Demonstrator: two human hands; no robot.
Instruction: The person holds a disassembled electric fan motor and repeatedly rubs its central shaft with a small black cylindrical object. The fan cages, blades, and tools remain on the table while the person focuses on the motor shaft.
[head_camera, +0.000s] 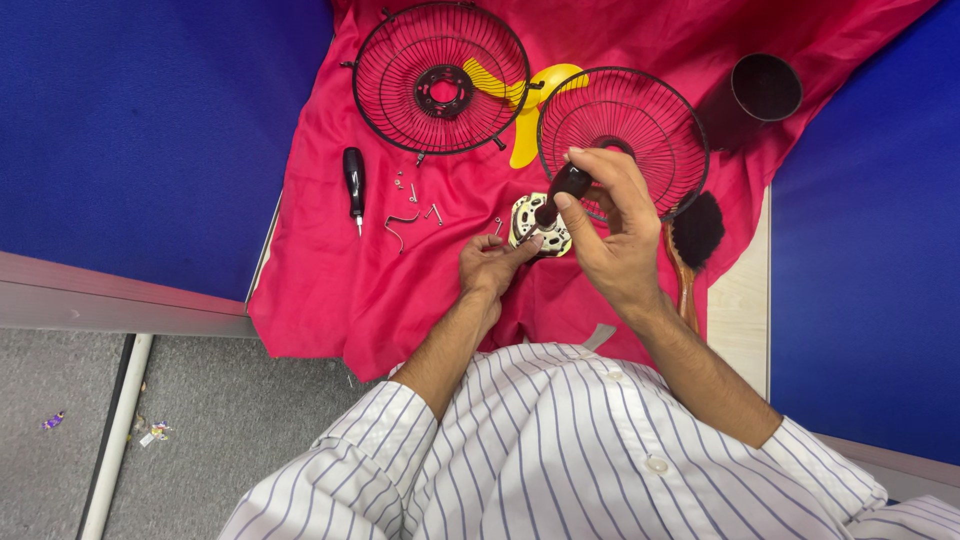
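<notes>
While right hand (615, 235) grips screwdriver (558, 192), motor (540, 225) beneath, left hand (490, 262) steadying

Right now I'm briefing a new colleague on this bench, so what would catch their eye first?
Probably the bright pink cloth spread over the table, with two black wire fan guards lying at its far end over a yellow fan blade. In the middle, the right hand holds a dark-handled screwdriver down onto a small fan motor, which the left hand steadies.

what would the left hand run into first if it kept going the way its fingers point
The left hand points up and to the right at the small white motor part on the red cloth. Its fingertips look already at that part's edge, though depth is unclear.
</notes>
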